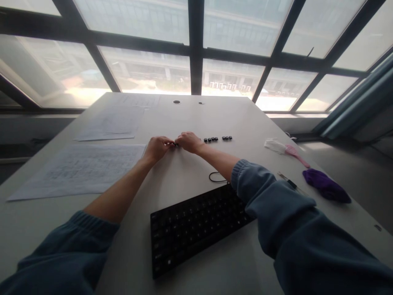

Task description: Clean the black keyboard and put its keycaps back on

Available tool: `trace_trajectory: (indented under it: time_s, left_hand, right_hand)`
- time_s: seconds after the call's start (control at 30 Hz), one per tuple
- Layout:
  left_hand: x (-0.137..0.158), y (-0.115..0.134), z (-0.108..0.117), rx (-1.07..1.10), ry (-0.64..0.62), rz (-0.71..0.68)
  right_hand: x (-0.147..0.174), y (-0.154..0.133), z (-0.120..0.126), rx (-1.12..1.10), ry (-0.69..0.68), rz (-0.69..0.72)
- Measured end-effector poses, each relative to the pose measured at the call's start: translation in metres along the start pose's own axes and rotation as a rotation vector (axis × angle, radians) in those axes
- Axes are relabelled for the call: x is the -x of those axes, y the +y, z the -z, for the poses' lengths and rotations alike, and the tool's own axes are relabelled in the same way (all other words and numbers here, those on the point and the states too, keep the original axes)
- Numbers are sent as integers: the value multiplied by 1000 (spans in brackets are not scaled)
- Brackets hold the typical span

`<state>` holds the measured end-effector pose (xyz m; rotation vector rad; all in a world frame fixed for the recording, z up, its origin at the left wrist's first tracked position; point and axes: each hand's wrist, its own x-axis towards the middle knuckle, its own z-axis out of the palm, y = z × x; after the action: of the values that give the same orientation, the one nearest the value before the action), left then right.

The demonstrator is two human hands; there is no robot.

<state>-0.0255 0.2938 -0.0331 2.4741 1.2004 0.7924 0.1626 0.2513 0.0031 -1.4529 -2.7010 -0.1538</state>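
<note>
Small black keycaps (177,144) show between my two hands, partly hidden by the fingers. My left hand (158,148) comes in from the left, its thumb and fingers pinched at these keycaps. From the other side my right hand (188,141) bends over them with fingers curled down and closed. To the right of it stands a short row of several keycaps (211,139), then a group of three more keycaps (227,138). A black keyboard (196,225) lies slanted in front of me, its right end under my right forearm.
Written paper sheets (82,170) cover the left of the white table (227,116). On the right lie a purple cloth pouch (326,185), a pink-handled brush (294,153), a thin dark tool (288,180) and a looped cable (216,177). Windows rise beyond the far edge.
</note>
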Motion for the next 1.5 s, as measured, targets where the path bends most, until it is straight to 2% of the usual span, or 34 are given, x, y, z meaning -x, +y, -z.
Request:
trace_trajectory:
  time_s: [0.17,0.3,0.4,0.47,0.6,0.7,0.9,1.03,1.2,1.5]
  left_hand:
    - [2,6,2,17,7,8]
    - [19,19,20,71,52,74]
    - [60,41,44,167,129,119]
    - [99,62,60,233,101,110]
    - [169,104,79,342,-76,110]
    - [195,122,78,366,-137,106]
    - [201,130,68,374,-197,50]
    - [202,135,67,401,-193,47]
    - [204,138,65,416,-145,18]
    - [209,136,55,371,-151,-39]
  right_hand:
    - [1,-5,1,-74,9,-19]
    - [17,-16,10,-199,83,-115]
    - [49,-33,21,-426,221,-124]
    - [78,-49,29,-591,265,-72]
    - [138,-83,40,-770,207,-19]
    - [166,-102,38,-799,167,34]
    - [178,-119,27,-716,202,144]
    - [179,-123,25,-660,211,211]
    - [186,-123,22,-597,233,234]
    - [189,-126,19,-518,261,237]
